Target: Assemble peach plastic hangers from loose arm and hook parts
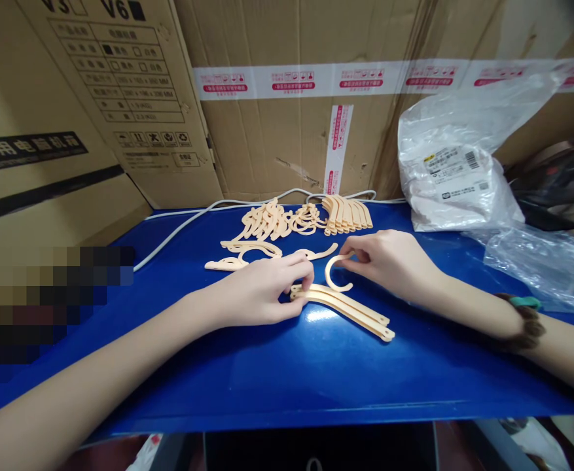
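Note:
My left hand point(271, 288) pinches the left end of a pair of cream hanger arms point(350, 311), which lie slanted on the blue table point(247, 373). Between thumb and fingers, my right hand point(389, 261) grips a cream hanger hook point(333, 273), its curve opening to the right just behind the hanger arms. Behind my left hand lie more loose hanger pieces point(252, 247), partly covered by the hand. Whether the hook touches the arms, I cannot tell.
At the back are a pile of hanger pieces point(267, 219), several hooks point(306, 219) and a row of hanger arms point(348, 212). A white cable point(179, 229) runs behind them. Cardboard boxes point(267, 137) wall the back and left; plastic bags point(453, 176) lie right.

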Demonstrator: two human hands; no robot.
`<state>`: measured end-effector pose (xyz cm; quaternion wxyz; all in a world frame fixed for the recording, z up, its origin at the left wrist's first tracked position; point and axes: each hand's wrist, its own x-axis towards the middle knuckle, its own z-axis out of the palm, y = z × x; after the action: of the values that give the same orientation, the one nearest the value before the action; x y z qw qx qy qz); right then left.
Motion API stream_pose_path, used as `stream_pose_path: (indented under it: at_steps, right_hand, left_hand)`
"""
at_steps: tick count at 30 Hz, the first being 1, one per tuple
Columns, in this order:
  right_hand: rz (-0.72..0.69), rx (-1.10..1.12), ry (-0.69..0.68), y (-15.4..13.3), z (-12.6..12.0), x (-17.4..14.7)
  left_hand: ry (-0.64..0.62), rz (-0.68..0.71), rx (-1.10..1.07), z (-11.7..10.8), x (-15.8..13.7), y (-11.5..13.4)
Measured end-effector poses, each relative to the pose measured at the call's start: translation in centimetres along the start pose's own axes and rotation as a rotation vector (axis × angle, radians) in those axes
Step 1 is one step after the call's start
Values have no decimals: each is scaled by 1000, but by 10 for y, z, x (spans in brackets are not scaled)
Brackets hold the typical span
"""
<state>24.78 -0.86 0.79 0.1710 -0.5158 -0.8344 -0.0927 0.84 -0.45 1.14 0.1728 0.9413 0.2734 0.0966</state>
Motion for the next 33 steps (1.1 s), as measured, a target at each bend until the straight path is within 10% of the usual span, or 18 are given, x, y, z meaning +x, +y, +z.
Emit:
stream_pose_path:
  at_steps: [7, 21, 33]
  right_hand:
    - [264, 175, -104, -4, -4, 2]
    - [233, 934, -82, -5, 15, -1]
    - [324, 1265, -192, -7, 17, 3]
  left_hand:
    - [18, -16, -65, 3, 2, 0]
    - [88, -28, 49, 11, 1, 5]
    - [328, -321, -1285, -7, 9, -1]
